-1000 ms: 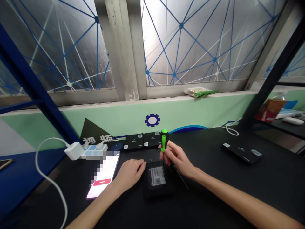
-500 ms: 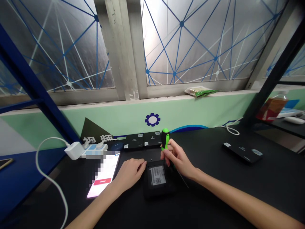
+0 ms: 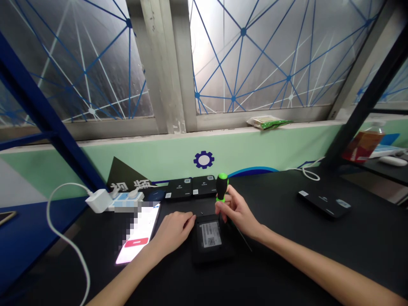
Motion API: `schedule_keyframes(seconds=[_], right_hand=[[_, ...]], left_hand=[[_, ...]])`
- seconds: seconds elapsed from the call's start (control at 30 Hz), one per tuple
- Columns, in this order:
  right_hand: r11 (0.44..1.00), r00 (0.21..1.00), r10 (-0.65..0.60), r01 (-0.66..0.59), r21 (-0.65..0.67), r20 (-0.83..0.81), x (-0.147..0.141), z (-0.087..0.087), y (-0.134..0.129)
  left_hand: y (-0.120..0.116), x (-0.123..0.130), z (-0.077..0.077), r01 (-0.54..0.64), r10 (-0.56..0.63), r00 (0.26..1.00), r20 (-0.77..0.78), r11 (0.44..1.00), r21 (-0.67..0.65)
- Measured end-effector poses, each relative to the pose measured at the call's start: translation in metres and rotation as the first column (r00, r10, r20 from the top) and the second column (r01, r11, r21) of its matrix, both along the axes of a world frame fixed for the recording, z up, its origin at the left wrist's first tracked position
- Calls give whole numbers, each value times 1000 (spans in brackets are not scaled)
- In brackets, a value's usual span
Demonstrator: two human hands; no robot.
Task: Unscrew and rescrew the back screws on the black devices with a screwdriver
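A small black box-shaped device (image 3: 197, 250) with a white printed label (image 3: 211, 234) lies on the black table. My left hand (image 3: 177, 227) rests at its upper left corner, fingers bent together against the edge. In my right hand (image 3: 237, 210) is a screwdriver (image 3: 222, 187) with a black and green handle, held upright between thumb and fingers. Its shaft points down at the device's upper right corner; the fingers partly hide the tip. A thin dark rod (image 3: 245, 239) sticks out below my right hand. A tiny piece like a screw (image 3: 201, 213) lies just beyond the device.
Two black boxes (image 3: 178, 188) stand side by side behind the device, and another black box (image 3: 325, 204) lies at the right. A lit phone (image 3: 140, 233) is by my left forearm. Further left are a power strip (image 3: 126, 200), a white charger (image 3: 99, 201) and its cable (image 3: 68, 242).
The screwdriver handle has turned in my right fingers: its green stripe faced me and now mostly black shows. The fingers shifted slightly. My left hand and the device have stayed put.
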State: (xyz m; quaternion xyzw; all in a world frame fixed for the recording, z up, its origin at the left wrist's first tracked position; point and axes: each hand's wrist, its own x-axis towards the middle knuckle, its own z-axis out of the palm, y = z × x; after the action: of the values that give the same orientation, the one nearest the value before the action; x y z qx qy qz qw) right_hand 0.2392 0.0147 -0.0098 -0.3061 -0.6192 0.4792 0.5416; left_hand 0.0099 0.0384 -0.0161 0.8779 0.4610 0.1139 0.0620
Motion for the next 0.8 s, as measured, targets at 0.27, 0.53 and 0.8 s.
schedule_keyframes(seconds=[0.27,0.53,0.8], right_hand=[[998,996,32,-37,53,84,5,5,0],[999,997,24,-27,30,68,3,3,0],[1000,1000,6,-6,0,2,0,2,1]], left_hand=[[0,-1,0,-4,4,1000,-10,1000,-3],[0,0,0,-14,14,1000,-7,1000,-14],[-1,0,2,-16,16,1000,-1,1000,-21]])
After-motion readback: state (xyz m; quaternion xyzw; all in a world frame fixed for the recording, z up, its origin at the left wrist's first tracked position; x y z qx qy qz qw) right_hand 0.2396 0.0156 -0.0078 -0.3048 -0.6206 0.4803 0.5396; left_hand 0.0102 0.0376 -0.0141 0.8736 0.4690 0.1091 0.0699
